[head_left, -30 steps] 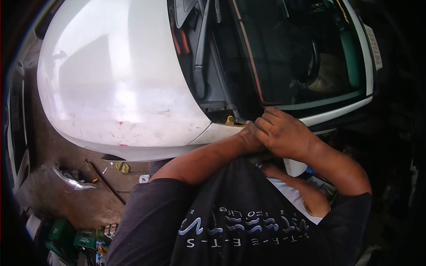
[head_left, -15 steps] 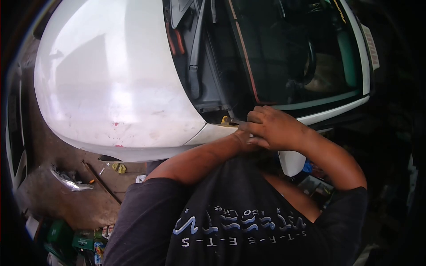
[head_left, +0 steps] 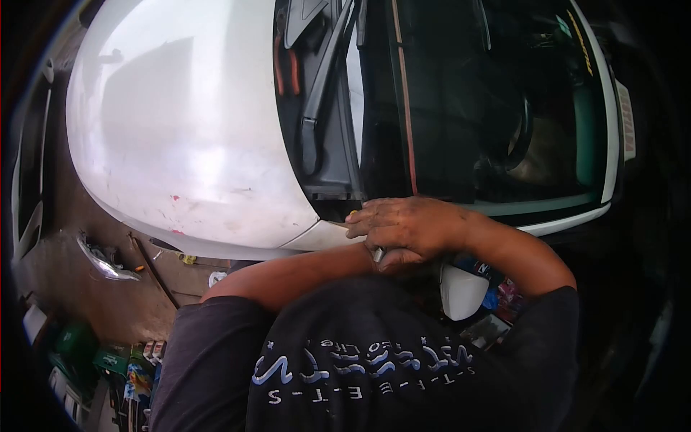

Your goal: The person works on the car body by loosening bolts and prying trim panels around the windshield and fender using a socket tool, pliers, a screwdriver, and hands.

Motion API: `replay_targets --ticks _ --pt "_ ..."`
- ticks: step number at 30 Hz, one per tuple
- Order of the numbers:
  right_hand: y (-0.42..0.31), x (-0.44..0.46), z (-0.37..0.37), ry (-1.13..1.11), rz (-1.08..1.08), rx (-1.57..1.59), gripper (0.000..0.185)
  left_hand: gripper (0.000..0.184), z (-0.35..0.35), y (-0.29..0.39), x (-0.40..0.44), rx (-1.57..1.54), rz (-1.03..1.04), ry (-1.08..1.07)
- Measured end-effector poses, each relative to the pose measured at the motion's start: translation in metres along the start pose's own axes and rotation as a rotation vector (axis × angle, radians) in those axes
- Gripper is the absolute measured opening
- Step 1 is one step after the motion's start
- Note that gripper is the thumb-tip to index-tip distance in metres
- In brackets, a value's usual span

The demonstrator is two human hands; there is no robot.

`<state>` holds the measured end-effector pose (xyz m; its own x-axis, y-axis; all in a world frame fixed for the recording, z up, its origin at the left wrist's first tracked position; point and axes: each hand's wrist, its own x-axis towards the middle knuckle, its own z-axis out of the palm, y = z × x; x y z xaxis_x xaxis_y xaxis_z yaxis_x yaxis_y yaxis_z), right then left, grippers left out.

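Note:
My right hand lies palm down at the near corner between the white hood and the windshield, its fingers curled and pointing left. A small pale piece shows between its thumb and fingers, too little of it to name. By the fingertips, a bit of a yellow part peeks out. From the left, my left forearm reaches in under the right hand, which hides my left hand and its fingers. Just beyond lies the black cowl panel with the wiper arm.
Red-handled pliers rest in the cowl gap. A white side mirror sticks out close to my right arm. On the floor at left lie a headlight and a long thin bar. Green cases stand at lower left.
My right hand has shifted left and lies flatter over the corner, covering most of the yellow part and the thin metal piece seen before. The view has shifted slightly.

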<state>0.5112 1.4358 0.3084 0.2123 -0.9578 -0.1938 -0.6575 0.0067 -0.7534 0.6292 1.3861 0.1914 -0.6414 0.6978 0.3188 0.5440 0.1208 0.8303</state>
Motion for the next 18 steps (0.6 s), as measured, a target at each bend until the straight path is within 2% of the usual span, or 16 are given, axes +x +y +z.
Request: replay_targets --ticks 3,5,6,8,9,11,12,14,18 --pt "0.011 -0.003 0.019 0.015 -0.018 0.157 0.035 0.034 0.000 0.000 -0.004 -0.001 -0.011 0.007" --pt "0.009 -0.005 0.036 0.222 0.014 0.190 0.037 0.033 0.001 -0.001 -0.008 -0.009 -0.018 0.007" --pt "0.006 -0.006 0.043 0.227 0.018 0.202 0.037 0.033 0.002 -0.002 -0.010 -0.012 -0.022 0.007" --pt "0.000 -0.003 0.057 0.508 0.060 0.105 0.042 0.033 0.003 -0.002 -0.010 -0.021 -0.023 0.007" --pt "-0.004 -0.002 0.063 0.509 0.066 0.113 0.042 0.032 0.004 -0.002 -0.011 -0.024 -0.025 0.009" --pt "-0.015 0.002 0.075 0.701 0.190 0.088 0.044 0.032 0.005 -0.001 -0.011 -0.024 -0.026 0.009" --pt "-0.019 0.005 0.080 0.705 0.196 0.087 0.044 0.031 0.006 0.000 -0.011 -0.025 -0.026 0.011" --pt "-0.025 0.010 0.091 0.853 0.270 0.018 0.046 0.031 0.006 0.002 -0.013 -0.017 -0.022 0.016" --pt "-0.033 0.014 0.098 0.930 0.367 0.007 0.046 0.030 0.006 0.002 -0.015 0.005 -0.025 0.034"
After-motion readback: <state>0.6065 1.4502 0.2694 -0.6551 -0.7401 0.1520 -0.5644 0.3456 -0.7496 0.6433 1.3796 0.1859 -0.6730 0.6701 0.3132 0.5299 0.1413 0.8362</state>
